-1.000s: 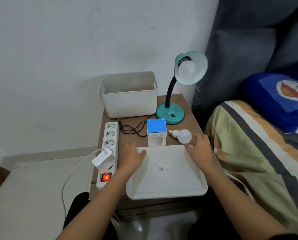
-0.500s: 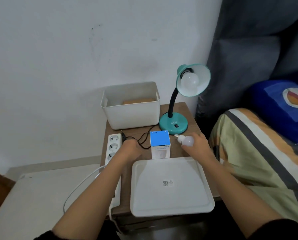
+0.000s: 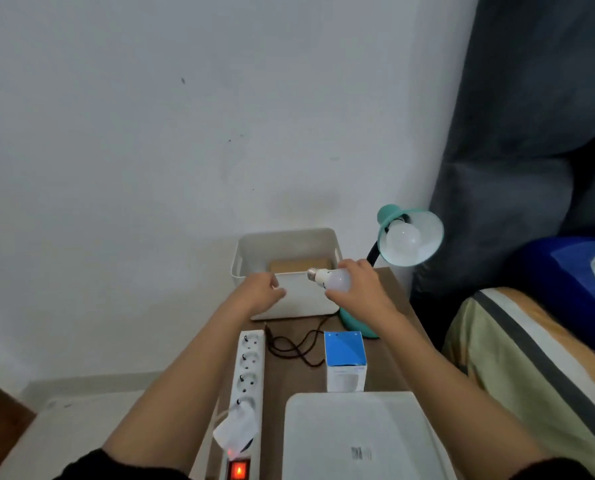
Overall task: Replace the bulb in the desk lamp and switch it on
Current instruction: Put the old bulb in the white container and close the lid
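A teal desk lamp (image 3: 410,237) stands at the back right of the small wooden table, its shade facing me with a white bulb (image 3: 402,239) screwed in and unlit. My right hand (image 3: 362,289) holds a loose white bulb (image 3: 330,279) in the air in front of the white bin, its metal screw base pointing left. My left hand (image 3: 261,291) hovers just left of that bulb with fingers loosely curled and nothing in it. The lamp's base is mostly hidden behind my right wrist.
A white bin (image 3: 289,244) with a brown item inside sits at the back. A white power strip (image 3: 249,372) with a lit red switch and a plugged adapter lies left. A blue-topped bulb box (image 3: 345,360), a dark cord (image 3: 296,348) and a white tray (image 3: 358,434) are nearer. A bed (image 3: 531,358) borders the right.
My right hand has picked the loose bulb up off the table and raised it toward the bin. My left hand left the tray and rose beside it. The view tilted upward.
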